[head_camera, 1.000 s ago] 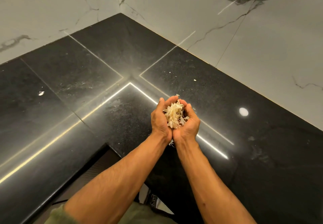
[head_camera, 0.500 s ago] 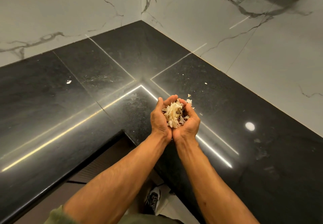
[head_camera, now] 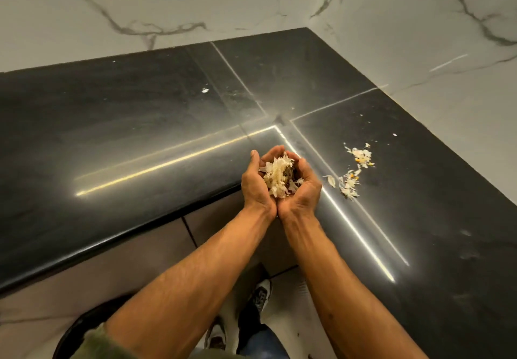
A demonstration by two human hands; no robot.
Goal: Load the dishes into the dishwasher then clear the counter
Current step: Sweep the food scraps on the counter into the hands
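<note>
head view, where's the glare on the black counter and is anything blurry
Head view: two bright streaks glare off the glossy black counter, meeting near its inner corner; head view: left hand, right hand and the cupped peelings look sharp; head view: the shoe near the bottom edge looks softer.

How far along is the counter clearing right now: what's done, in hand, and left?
Done: the dishwasher loading cannot be confirmed; neither dishwasher nor dishes show here. In hand: the left hand and right hand, cupped together, hold a heap of pale peelings by the inner corner of the counter. Left: a scatter of scraps lies on the counter right of the hands, plus a white fleck farther back.
</note>
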